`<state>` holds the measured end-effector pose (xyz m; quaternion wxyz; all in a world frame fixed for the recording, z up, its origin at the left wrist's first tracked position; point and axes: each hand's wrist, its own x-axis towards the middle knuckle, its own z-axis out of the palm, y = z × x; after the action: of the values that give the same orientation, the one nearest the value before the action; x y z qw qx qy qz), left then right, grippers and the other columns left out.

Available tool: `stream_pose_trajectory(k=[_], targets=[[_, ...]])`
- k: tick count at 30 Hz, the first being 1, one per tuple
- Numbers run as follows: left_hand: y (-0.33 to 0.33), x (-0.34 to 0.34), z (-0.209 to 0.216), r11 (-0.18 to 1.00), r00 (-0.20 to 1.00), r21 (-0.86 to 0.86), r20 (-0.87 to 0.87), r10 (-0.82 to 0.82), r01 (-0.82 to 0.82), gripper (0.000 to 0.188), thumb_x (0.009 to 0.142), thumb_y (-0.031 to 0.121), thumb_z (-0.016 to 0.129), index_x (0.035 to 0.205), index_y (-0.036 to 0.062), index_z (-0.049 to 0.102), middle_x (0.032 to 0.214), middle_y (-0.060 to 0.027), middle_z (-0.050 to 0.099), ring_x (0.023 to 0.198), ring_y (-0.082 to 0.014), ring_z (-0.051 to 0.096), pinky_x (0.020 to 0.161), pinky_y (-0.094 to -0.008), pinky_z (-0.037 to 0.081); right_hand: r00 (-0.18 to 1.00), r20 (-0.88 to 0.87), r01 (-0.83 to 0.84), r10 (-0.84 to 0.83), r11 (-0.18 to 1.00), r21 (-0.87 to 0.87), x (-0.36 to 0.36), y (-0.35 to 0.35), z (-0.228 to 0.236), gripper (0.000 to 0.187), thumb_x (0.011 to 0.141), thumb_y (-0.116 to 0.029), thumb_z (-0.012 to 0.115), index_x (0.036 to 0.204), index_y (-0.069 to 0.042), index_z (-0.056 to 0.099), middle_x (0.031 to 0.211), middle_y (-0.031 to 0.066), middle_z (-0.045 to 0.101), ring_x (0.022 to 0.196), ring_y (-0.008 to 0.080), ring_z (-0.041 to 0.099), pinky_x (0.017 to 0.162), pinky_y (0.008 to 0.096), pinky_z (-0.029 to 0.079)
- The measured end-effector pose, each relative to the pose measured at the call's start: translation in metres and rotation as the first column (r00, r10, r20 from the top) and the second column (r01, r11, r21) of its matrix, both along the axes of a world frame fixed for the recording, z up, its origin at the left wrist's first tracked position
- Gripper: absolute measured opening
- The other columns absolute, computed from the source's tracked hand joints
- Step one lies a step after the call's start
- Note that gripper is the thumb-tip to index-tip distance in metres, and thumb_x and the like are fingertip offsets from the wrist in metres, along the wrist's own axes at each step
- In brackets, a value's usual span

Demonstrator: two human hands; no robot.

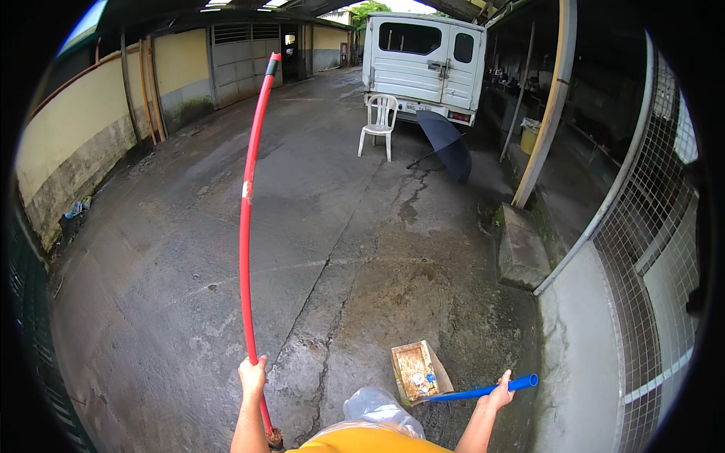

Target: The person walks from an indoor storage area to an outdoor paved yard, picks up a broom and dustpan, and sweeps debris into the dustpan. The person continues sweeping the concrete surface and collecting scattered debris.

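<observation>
My left hand (253, 374) is closed around the red pole of a broom (245, 279), which stands nearly upright. A bit of its brown bristles shows at the lower edge, beside my forearm. My right hand (500, 392) grips a blue tube handle (468, 393) that runs left to a box-shaped dustpan (412, 370) with beige sides. The dustpan's inside looks brown and stained, with small white and blue scraps (430, 379) in it. A clear plastic bag (374, 404) shows between my arms, in front of my yellow clothing.
A white plastic chair (380, 124) and an open dark umbrella (445, 143) are on the wet, cracked concrete floor (181, 257) behind a white van (424, 68). A concrete block (522, 249), a post (555, 106) and wire mesh (642, 204) line the right; a yellow wall (83, 151) runs along the left.
</observation>
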<state>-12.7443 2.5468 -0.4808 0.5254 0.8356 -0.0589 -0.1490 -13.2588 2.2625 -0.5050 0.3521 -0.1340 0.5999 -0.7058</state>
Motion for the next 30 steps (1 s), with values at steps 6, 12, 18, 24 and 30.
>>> stream_pose_trajectory(k=[6, 12, 18, 24, 30], targets=[[-0.082, 0.157, -0.096, 0.993, 0.997, 0.105, -0.058, -0.043, 0.049, 0.011, 0.082, 0.012, 0.064, 0.085, 0.0013, 0.065, 0.065, -0.0054, 0.061, 0.057, -0.0164, 0.062, 0.053, -0.0326, 0.051, 0.999, 0.039, 0.013, -0.015, 0.999, 0.046, 0.133, -0.129, -0.011, 0.048, 0.084, -0.018, 0.076, 0.124, -0.002, 0.056, 0.126, 0.0135, 0.058, 0.114, 0.0248, 0.052, 0.105, 0.0450, 0.034], [-0.113, 0.219, -0.128, 0.988, 0.968, -0.096, -0.232, 0.098, -0.123, 0.006, 0.078, -0.002, 0.060, 0.083, 0.0016, 0.060, 0.073, -0.0059, 0.059, 0.058, -0.0175, 0.058, 0.055, -0.0328, 0.052, 0.998, -0.020, 0.054, -0.054, 0.997, 0.052, 0.236, -0.243, 0.023, 0.033, 0.082, -0.014, 0.077, 0.110, -0.006, 0.061, 0.105, 0.0054, 0.061, 0.098, 0.0194, 0.055, 0.096, 0.0389, 0.039], [-0.309, 0.378, -0.150, 0.999, 0.964, -0.049, -0.265, -0.002, -0.012, 0.001, 0.077, 0.001, 0.060, 0.077, 0.0013, 0.059, 0.067, -0.0076, 0.058, 0.058, -0.0206, 0.059, 0.054, -0.0360, 0.050, 0.993, -0.097, 0.074, -0.074, 0.997, -0.007, 0.384, -0.359, 0.032, 0.024, 0.079, -0.009, 0.080, 0.083, -0.011, 0.056, 0.078, -0.0047, 0.051, 0.074, 0.0095, 0.048, 0.072, 0.0280, 0.040], [-0.556, 0.587, -0.070, 0.954, 0.950, -0.053, -0.083, -0.300, 0.296, 0.006, 0.077, 0.004, 0.058, 0.072, 0.0000, 0.060, 0.063, -0.0090, 0.057, 0.056, -0.0229, 0.057, 0.051, -0.0384, 0.048, 0.976, -0.082, 0.198, -0.203, 0.978, -0.066, 0.539, -0.418, 0.050, 0.027, 0.078, -0.011, 0.081, 0.076, -0.012, 0.054, 0.072, -0.0061, 0.050, 0.067, 0.0088, 0.045, 0.063, 0.0279, 0.038], [-0.680, 0.788, -0.010, 0.949, 0.951, 0.070, 0.019, -0.310, 0.308, 0.013, 0.077, 0.007, 0.056, 0.067, -0.0013, 0.060, 0.058, -0.0104, 0.056, 0.053, -0.0253, 0.056, 0.049, -0.0408, 0.045, 0.948, -0.302, 0.112, -0.104, 0.994, 0.011, 0.702, -0.493, 0.089, 0.024, 0.076, -0.012, 0.082, 0.077, -0.009, 0.058, 0.072, -0.0037, 0.055, 0.067, 0.0087, 0.050, 0.063, 0.0278, 0.042]])
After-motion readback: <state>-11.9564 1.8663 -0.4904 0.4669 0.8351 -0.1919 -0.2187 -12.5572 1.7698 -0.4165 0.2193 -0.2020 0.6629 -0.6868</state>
